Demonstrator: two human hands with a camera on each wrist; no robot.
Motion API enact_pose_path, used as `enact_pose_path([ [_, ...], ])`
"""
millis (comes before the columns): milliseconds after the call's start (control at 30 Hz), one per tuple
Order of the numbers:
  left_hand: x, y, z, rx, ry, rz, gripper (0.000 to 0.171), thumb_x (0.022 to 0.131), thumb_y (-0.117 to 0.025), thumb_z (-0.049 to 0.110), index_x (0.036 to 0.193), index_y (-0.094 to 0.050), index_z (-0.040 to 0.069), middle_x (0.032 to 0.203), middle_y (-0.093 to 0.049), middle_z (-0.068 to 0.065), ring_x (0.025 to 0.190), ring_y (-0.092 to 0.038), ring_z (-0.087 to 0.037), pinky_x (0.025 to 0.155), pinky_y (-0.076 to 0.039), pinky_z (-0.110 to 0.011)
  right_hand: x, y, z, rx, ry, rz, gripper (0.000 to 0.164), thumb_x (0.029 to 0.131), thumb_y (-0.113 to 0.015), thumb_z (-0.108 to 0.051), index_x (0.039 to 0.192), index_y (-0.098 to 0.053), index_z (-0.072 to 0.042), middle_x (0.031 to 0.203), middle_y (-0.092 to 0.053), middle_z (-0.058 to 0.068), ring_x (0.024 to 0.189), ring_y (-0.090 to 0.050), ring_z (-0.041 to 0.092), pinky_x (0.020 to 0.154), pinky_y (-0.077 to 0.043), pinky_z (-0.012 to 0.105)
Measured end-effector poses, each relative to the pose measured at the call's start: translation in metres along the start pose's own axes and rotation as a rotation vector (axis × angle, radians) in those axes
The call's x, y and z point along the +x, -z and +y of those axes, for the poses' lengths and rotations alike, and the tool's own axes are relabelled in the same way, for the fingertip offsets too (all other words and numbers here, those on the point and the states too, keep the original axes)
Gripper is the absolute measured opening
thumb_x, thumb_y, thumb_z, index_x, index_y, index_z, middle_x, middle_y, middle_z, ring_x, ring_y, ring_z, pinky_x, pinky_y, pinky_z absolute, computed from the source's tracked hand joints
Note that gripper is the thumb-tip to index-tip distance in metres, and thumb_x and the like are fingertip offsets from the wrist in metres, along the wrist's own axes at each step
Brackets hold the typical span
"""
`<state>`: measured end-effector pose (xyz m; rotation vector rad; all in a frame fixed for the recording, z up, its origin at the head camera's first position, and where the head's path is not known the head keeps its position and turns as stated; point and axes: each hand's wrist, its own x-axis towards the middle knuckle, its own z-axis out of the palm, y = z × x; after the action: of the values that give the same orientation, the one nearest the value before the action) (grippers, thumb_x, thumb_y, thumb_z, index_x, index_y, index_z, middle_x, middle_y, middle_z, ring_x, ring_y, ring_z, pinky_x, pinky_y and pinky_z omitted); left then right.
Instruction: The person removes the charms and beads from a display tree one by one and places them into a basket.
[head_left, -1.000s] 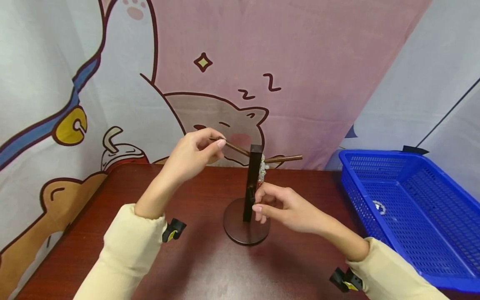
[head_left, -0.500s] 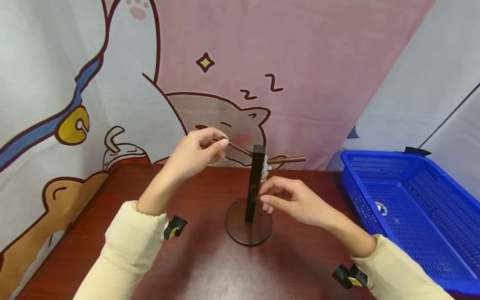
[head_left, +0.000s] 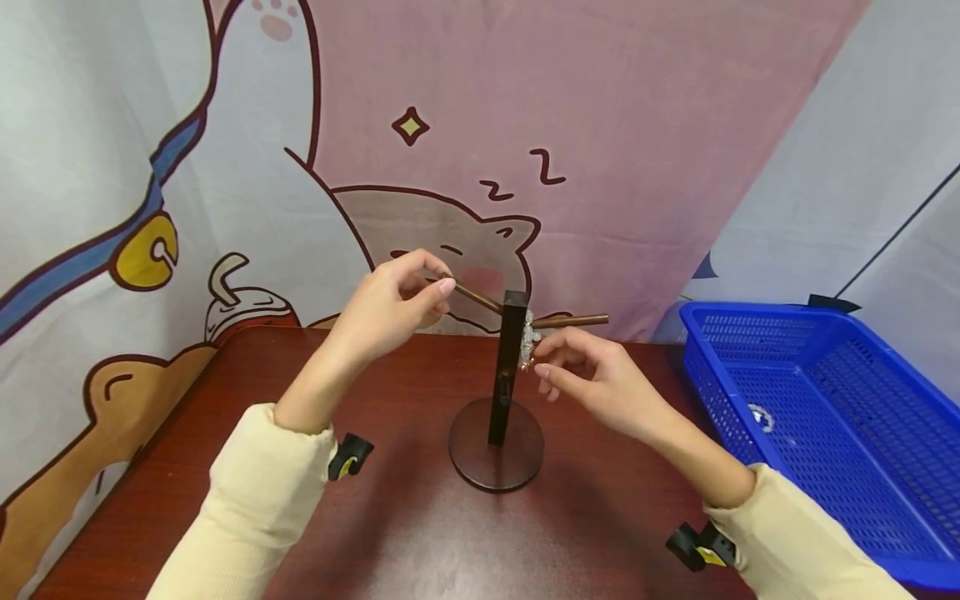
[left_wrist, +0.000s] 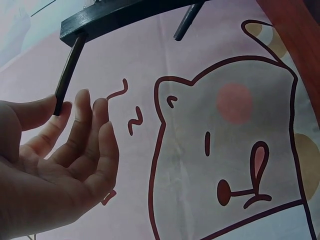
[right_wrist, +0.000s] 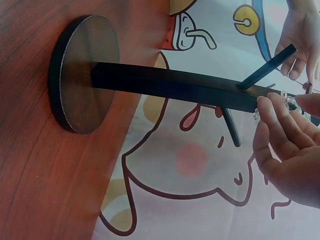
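Observation:
A dark wooden stand has an upright post (head_left: pixel 510 358) on a round base (head_left: pixel 495 467), with pegs sticking out. My left hand (head_left: pixel 386 308) pinches the tip of the upper left peg (head_left: pixel 478 297) between thumb and index finger; the left wrist view shows its other fingers loosely bent. A clear beaded bracelet (head_left: pixel 527 337) hangs on the upper right peg (head_left: pixel 581 320), close to the post. My right hand (head_left: pixel 600 375) is beside its lower end, thumb and index finger slightly apart. Its fingers (right_wrist: pixel 280 120) partly hide the beads in the right wrist view. A lower peg (head_left: pixel 506 390) points toward me.
A blue plastic basket (head_left: pixel 708 383) stands at the right, with a clear beaded ring (head_left: pixel 761 416) inside. The stand is on a reddish-brown table (head_left: pixel 375 517). A cartoon-printed cloth (head_left: pixel 637 125) hangs behind it.
My right hand has moved up and right, from beside the lower peg to the bracelet's lower end. The left hand stays at the peg tip. The stand shifts only slightly in view.

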<state>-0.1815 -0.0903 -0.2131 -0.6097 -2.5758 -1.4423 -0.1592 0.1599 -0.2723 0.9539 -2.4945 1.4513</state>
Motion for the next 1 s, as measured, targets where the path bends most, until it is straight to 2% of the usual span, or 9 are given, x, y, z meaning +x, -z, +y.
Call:
enact_pose_path([
  [167, -0.0011, -0.0002, -0.0003, 0.000, 0.003, 0.002, 0.012, 0.093, -0.055, 0.018, 0.097, -0.059, 0.008, 0.072, -0.061, -0.006, 0.070, -0.060, -0.017, 0.066, -0.047, -0.032, 0.0010, -0.0016, -0.0004, 0.009, -0.028, -0.011, 0.014, 0.086, -0.060, -0.001, 0.100, -0.058, -0.001, 0.069, -0.062, 0.007, 0.059, -0.061, 0.022, 0.056, -0.049, 0.029],
  [400, -0.0011, -0.0018, -0.0013, -0.003, 0.003, 0.018, 0.010, 0.093, -0.055, 0.017, 0.096, -0.058, 0.009, 0.070, -0.061, -0.006, 0.069, -0.059, -0.018, 0.066, -0.047, -0.032, 0.0025, -0.0069, 0.0015, 0.007, -0.034, -0.023, 0.012, 0.087, -0.060, -0.005, 0.098, -0.059, 0.000, 0.068, -0.062, 0.002, 0.059, -0.061, 0.015, 0.056, -0.048, 0.030],
  [1000, -0.0013, -0.0022, -0.0019, 0.000, 0.000, 0.020, 0.009, 0.093, -0.055, 0.017, 0.096, -0.057, 0.009, 0.070, -0.061, -0.006, 0.070, -0.059, -0.018, 0.066, -0.047, -0.032, 0.0038, -0.0078, 0.0001, -0.042, -0.042, -0.015, 0.004, 0.089, -0.059, -0.009, 0.088, -0.060, -0.005, 0.065, -0.062, 0.000, 0.058, -0.061, 0.019, 0.051, -0.044, 0.027],
])
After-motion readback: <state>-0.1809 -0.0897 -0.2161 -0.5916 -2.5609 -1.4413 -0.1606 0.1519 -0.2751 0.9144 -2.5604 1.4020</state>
